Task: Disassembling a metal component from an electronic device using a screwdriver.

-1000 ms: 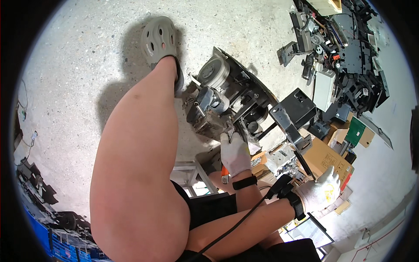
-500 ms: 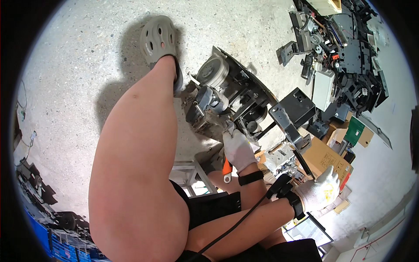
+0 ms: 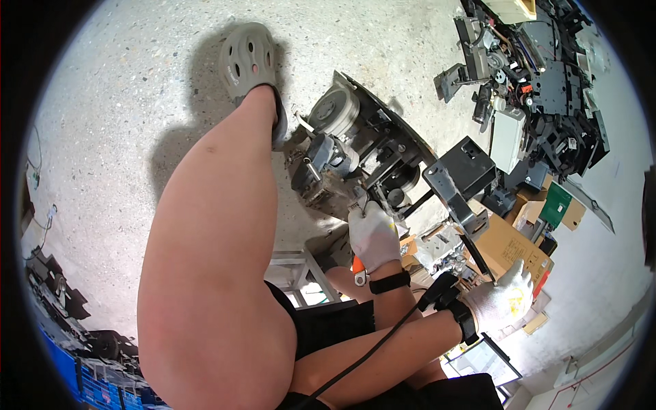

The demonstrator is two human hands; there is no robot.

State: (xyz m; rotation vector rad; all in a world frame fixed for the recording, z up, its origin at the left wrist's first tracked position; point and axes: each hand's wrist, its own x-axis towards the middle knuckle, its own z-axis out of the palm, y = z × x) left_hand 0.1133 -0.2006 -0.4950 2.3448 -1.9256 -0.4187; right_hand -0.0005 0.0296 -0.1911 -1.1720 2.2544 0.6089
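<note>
A white-gloved right hand (image 3: 374, 236) of mine is closed around an adjustable wrench (image 3: 358, 265). Its orange handle and holed metal end stick out below the palm; the grey head shows above the fingers, against the dirty metal block (image 3: 329, 195) of a dismantled machine. Round wheels (image 3: 333, 113) and a black side panel (image 3: 389, 116) belong to this machine, which lies on the floor. My left hand (image 3: 502, 297), also gloved, is curled at the end of a black bar (image 3: 478, 258) on the machine's frame. The palm hides that bar's end.
My left leg fills the left middle, its foot in a grey clog (image 3: 249, 61). A grey metal stool frame (image 3: 301, 273) stands below. Stripped machine parts (image 3: 547, 82) are heaped at upper right, with cardboard boxes (image 3: 509, 242) beneath. A black cable (image 3: 369, 352) crosses my left forearm.
My right hand has turned slightly with the wrench, and the handle's end has swung a little to the right. Less of the orange shows. My left hand stays in place.
</note>
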